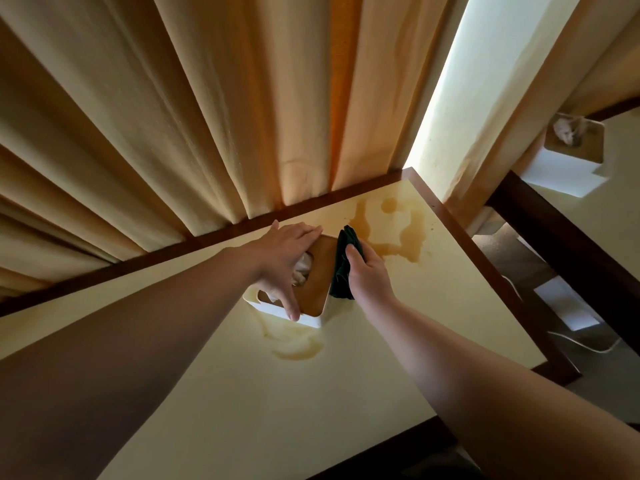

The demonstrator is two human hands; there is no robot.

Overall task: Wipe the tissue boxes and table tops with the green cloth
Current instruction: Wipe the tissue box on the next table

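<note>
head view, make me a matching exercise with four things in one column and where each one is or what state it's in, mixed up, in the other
Things:
1. green cloth
2. near tissue box
3. brown spill
4. far tissue box

Place or state:
A. on the second table, at the right edge of the view
B. held in the right hand
C. spread on the table top beyond the cloth
D. under the left hand

Pairs: 1-B, 2-D, 3-C, 4-A

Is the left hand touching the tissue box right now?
Touching. The head view shows the left hand spread over the tissue box, its fingers reaching down onto the white near rim.
</note>
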